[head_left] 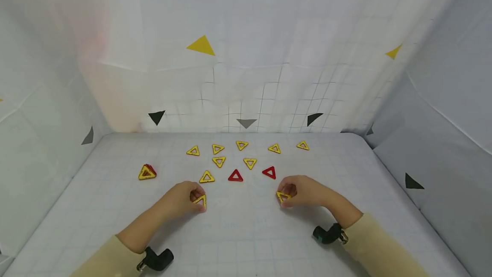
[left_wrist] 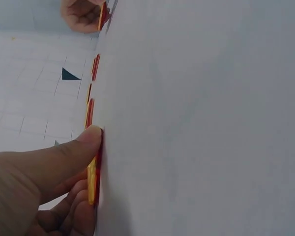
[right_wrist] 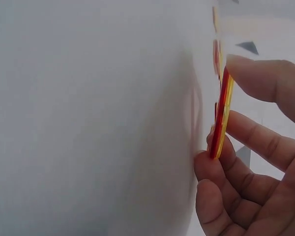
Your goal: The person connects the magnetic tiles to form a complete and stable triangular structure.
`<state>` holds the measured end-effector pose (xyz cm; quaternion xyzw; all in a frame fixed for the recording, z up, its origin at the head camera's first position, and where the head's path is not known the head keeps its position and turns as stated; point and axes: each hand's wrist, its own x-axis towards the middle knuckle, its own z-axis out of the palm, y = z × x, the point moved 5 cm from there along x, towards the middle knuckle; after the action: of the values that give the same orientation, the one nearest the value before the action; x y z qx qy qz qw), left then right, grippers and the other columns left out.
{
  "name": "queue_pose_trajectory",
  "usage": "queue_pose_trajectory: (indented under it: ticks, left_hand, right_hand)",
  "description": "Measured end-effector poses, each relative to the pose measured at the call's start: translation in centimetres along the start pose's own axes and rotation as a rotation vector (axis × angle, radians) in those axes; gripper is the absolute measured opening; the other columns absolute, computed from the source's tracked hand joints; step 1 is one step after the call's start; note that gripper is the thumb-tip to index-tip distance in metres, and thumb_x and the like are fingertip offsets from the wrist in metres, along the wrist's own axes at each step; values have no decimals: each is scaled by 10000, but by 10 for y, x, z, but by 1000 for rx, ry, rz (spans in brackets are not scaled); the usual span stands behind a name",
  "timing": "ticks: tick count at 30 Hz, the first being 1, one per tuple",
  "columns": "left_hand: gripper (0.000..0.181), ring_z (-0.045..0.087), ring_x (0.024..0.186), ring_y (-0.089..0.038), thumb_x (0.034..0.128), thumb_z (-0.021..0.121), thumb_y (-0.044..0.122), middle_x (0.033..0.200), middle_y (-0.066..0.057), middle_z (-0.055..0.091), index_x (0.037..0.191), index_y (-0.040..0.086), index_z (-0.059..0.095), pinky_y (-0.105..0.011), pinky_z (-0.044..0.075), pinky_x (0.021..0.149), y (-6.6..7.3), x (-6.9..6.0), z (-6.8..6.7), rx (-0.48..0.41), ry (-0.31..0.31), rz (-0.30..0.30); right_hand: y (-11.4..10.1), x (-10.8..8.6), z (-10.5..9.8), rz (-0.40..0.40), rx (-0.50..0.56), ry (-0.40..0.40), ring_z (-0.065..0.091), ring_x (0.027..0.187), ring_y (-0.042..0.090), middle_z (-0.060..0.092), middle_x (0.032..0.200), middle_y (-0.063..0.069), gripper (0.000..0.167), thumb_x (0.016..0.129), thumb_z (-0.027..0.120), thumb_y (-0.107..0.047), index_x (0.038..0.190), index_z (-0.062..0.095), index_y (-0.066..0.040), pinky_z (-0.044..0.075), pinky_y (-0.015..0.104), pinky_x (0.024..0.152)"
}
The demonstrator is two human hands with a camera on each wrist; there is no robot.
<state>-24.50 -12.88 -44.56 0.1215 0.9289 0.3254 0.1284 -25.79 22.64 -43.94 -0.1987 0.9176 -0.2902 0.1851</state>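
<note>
1. Near the middle of the white surface, the left hand pinches a yellow-and-red triangle.
2. Opposite, the right hand pinches a second triangle.
3. Beyond them lie two red triangles and several yellow triangles.

The left triangle and right triangle look like smooth, glossy, hard plastic. The white table cover appears smooth and matt; the far sheet resembles thin, creased plastic. The near left sleeve and near right sleeve look like soft, matt cloth, the right-hand clip shiny metal.
</note>
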Motion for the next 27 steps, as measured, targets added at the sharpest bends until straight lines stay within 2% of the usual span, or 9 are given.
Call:
queue_pose_trajectory:
  ticks: [6,12,16,27]
  left_hand:
    - [298,525,795,-126,745,897,183,827,45,584,961,147,695,-314,464,744,14,2,12,-6,-17,75]
    - [270,540,801,-111,773,876,170,838,73,595,982,138,710,-299,480,741,28,6,25,4,-58,181]
    - [275,548,815,-101,789,866,180,860,89,601,1018,138,721,-302,493,758,35,9,32,9,-84,208]
    - [294,550,815,-94,795,865,227,858,104,601,1048,158,732,-292,494,762,54,14,51,16,-124,223]
  right_hand:
    - [-18,4,8,-53,-21,-8,571,873,153,627,895,-73,290,790,864,-295,994,670,-227,517,318,768]
    - [-32,9,19,-44,-40,-21,569,877,141,625,892,-92,295,779,870,-307,995,684,-232,520,317,778]
    - [-40,12,26,-40,-56,-34,576,871,128,628,880,-116,291,775,871,-328,988,687,-255,518,305,785]
    - [-54,18,37,-86,-151,-31,550,829,102,598,863,-127,301,776,866,-350,993,681,-253,489,298,761]
